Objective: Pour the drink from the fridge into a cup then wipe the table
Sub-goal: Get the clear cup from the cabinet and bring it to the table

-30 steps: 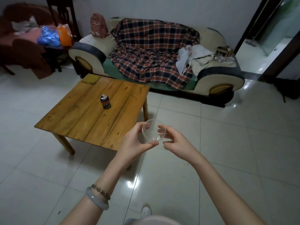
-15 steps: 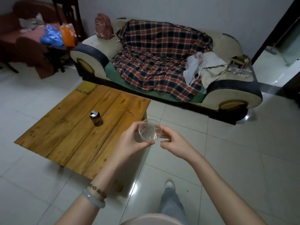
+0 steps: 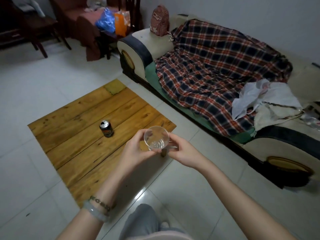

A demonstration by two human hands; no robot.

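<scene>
Head camera sees the left hand (image 3: pixel 136 152) and right hand (image 3: pixel 184 153) curled around a clear cup (image 3: pixel 156 138), held between them over the counter (image 3: pixel 69 144) edge. A can (image 3: pixel 106 128) stands on the counter nearby.

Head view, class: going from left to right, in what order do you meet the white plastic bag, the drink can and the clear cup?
drink can → clear cup → white plastic bag
</scene>
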